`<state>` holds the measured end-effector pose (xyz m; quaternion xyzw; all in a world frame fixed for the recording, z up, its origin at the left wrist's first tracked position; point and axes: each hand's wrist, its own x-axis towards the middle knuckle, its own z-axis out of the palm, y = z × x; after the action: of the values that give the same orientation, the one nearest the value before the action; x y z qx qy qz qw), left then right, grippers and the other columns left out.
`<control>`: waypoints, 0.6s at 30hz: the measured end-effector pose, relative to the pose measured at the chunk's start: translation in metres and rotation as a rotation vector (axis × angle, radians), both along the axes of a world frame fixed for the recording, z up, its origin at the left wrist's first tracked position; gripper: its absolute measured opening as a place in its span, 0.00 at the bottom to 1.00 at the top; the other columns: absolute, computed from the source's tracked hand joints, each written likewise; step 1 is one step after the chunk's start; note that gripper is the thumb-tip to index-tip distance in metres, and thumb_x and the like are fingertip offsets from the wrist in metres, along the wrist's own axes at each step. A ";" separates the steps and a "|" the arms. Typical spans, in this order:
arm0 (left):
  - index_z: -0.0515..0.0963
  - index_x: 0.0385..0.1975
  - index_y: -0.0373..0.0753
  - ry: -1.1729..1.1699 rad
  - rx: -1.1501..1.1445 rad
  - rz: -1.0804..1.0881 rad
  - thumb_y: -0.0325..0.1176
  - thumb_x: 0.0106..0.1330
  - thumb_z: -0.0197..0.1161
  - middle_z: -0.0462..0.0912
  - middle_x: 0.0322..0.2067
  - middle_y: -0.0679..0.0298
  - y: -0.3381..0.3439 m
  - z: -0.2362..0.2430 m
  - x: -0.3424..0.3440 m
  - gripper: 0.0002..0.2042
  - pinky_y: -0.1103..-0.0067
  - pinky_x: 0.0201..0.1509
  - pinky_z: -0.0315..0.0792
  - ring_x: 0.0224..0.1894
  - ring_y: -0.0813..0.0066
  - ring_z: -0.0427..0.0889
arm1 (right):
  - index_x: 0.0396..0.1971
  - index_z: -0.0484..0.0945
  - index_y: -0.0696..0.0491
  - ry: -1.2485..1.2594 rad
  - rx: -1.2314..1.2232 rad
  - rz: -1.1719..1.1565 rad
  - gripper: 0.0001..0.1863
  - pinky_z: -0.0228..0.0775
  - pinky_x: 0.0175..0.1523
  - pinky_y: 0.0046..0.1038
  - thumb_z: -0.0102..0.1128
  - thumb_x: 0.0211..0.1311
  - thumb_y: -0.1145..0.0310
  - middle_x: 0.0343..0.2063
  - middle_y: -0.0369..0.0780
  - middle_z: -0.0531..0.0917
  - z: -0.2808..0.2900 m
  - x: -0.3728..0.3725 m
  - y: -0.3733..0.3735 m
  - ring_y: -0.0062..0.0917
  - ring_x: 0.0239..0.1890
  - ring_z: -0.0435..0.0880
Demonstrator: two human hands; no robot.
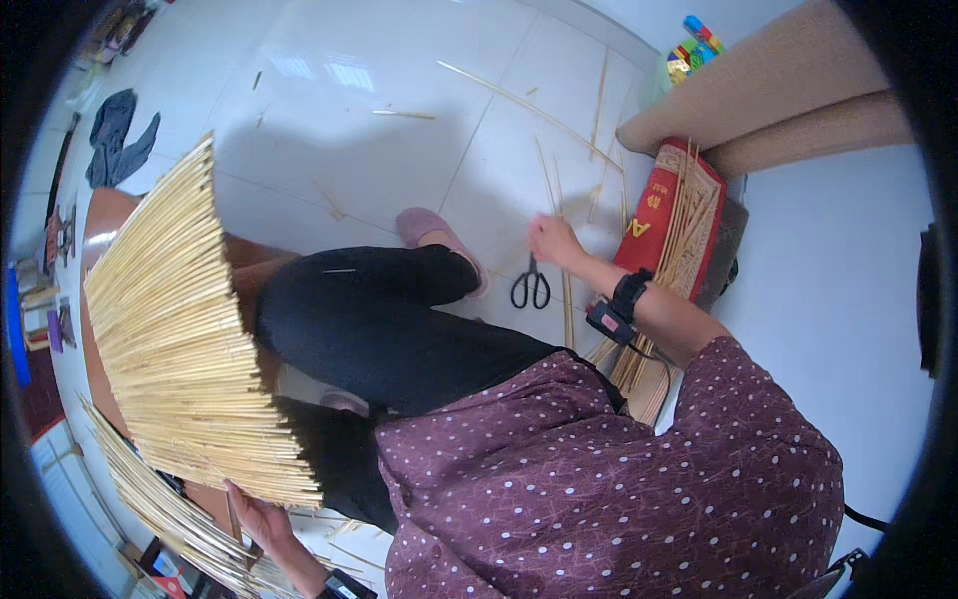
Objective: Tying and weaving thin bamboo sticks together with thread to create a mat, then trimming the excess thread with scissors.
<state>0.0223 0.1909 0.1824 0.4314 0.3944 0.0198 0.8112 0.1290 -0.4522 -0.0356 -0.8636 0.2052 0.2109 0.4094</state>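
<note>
A broad fan-shaped panel of straw stalks (190,339), laid side by side, leans across the left side near my knees. My left hand (261,517) is closed on its lower edge, with the thumb against the stalks and the other fingers mostly hidden. My right hand (554,242) is stretched low over the floor, its fingers curled. Thin stalks (551,178) show just beyond those fingers; whether they are gripped cannot be made out. Black-handled scissors (531,288) lie on the floor close below the right hand.
A red patterned mat (649,215) with a bundle of stalks (685,225) lies on the right, beside a brown cushioned seat (778,90). Loose stalks (519,100) are scattered over the tiled floor. More stalks (160,499) are at lower left. A dark cloth (118,140) lies at far left.
</note>
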 end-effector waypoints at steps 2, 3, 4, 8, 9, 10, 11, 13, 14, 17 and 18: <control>0.70 0.56 0.37 0.054 0.016 0.039 0.41 0.70 0.54 0.77 0.53 0.59 -0.001 0.001 0.002 0.19 0.68 0.60 0.69 0.54 0.67 0.76 | 0.31 0.76 0.57 0.187 -0.236 0.218 0.08 0.72 0.22 0.28 0.52 0.60 0.68 0.19 0.41 0.79 -0.056 -0.057 -0.024 0.25 0.17 0.80; 0.70 0.57 0.37 0.036 -0.022 0.025 0.40 0.71 0.54 0.77 0.53 0.59 0.006 0.006 -0.004 0.19 0.68 0.60 0.69 0.54 0.66 0.76 | 0.31 0.76 0.58 0.271 -0.115 0.088 0.10 0.74 0.27 0.31 0.54 0.58 0.66 0.21 0.44 0.80 -0.059 -0.073 -0.019 0.30 0.21 0.82; 0.70 0.57 0.37 0.036 -0.008 0.036 0.40 0.71 0.54 0.77 0.53 0.59 0.008 0.010 -0.007 0.19 0.68 0.60 0.69 0.54 0.66 0.76 | 0.32 0.77 0.58 0.356 0.006 -0.037 0.12 0.76 0.32 0.35 0.56 0.56 0.64 0.23 0.47 0.81 -0.059 -0.087 -0.011 0.34 0.25 0.84; 0.66 0.60 0.37 0.112 0.049 0.003 0.45 0.71 0.50 0.72 0.59 0.59 -0.001 0.021 -0.017 0.23 0.62 0.65 0.63 0.60 0.61 0.70 | 0.39 0.74 0.61 0.122 -0.257 0.091 0.22 0.70 0.52 0.42 0.64 0.51 0.59 0.39 0.56 0.80 -0.065 -0.104 0.013 0.48 0.46 0.78; 0.65 0.61 0.38 0.103 0.004 0.040 0.44 0.71 0.50 0.71 0.59 0.59 0.003 0.018 -0.020 0.23 0.63 0.65 0.63 0.60 0.62 0.70 | 0.40 0.73 0.62 0.130 -0.250 0.044 0.24 0.69 0.52 0.43 0.65 0.50 0.59 0.41 0.56 0.79 -0.057 -0.102 0.022 0.48 0.47 0.78; 0.65 0.61 0.38 0.090 0.025 0.016 0.44 0.72 0.50 0.72 0.59 0.60 0.004 0.015 -0.017 0.22 0.63 0.65 0.63 0.60 0.62 0.70 | 0.41 0.71 0.63 0.141 -0.244 -0.007 0.26 0.69 0.52 0.43 0.67 0.49 0.59 0.43 0.57 0.78 -0.055 -0.105 0.033 0.48 0.48 0.77; 0.64 0.61 0.38 0.114 0.029 0.050 0.43 0.72 0.49 0.72 0.59 0.59 0.002 0.015 -0.017 0.22 0.64 0.66 0.63 0.60 0.63 0.70 | 0.42 0.71 0.63 0.160 -0.350 0.044 0.28 0.70 0.51 0.42 0.68 0.47 0.59 0.43 0.57 0.78 -0.054 -0.109 0.041 0.48 0.47 0.78; 0.64 0.60 0.37 0.083 0.048 0.055 0.42 0.73 0.48 0.71 0.59 0.60 -0.006 0.014 -0.015 0.21 0.66 0.65 0.62 0.60 0.63 0.70 | 0.41 0.72 0.63 0.185 -0.418 0.023 0.29 0.72 0.48 0.42 0.72 0.42 0.61 0.42 0.56 0.80 -0.059 -0.104 0.043 0.48 0.45 0.80; 0.64 0.61 0.37 0.058 0.005 0.027 0.42 0.73 0.48 0.70 0.60 0.60 -0.023 0.026 -0.007 0.21 0.67 0.65 0.63 0.59 0.63 0.71 | 0.39 0.72 0.61 0.213 -0.376 -0.052 0.28 0.73 0.47 0.42 0.73 0.40 0.62 0.40 0.55 0.80 -0.064 -0.104 0.038 0.49 0.43 0.80; 0.64 0.59 0.35 0.076 0.087 0.079 0.42 0.73 0.48 0.72 0.57 0.57 -0.034 0.035 -0.009 0.22 0.68 0.61 0.67 0.57 0.63 0.72 | 0.34 0.73 0.59 0.041 -0.353 0.189 0.23 0.75 0.39 0.38 0.72 0.39 0.65 0.34 0.50 0.81 -0.111 -0.109 0.021 0.42 0.35 0.82; 0.65 0.58 0.34 0.072 0.082 0.068 0.41 0.73 0.48 0.73 0.55 0.57 -0.039 0.039 -0.009 0.21 0.68 0.60 0.68 0.56 0.63 0.73 | 0.31 0.73 0.58 0.172 -0.195 0.056 0.18 0.75 0.36 0.36 0.70 0.41 0.68 0.32 0.47 0.81 -0.104 -0.102 0.025 0.37 0.32 0.82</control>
<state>0.0132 0.1516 0.2216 0.4508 0.4366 0.0480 0.7771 0.0273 -0.4271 -0.1396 -0.8833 0.2350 0.2747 0.2984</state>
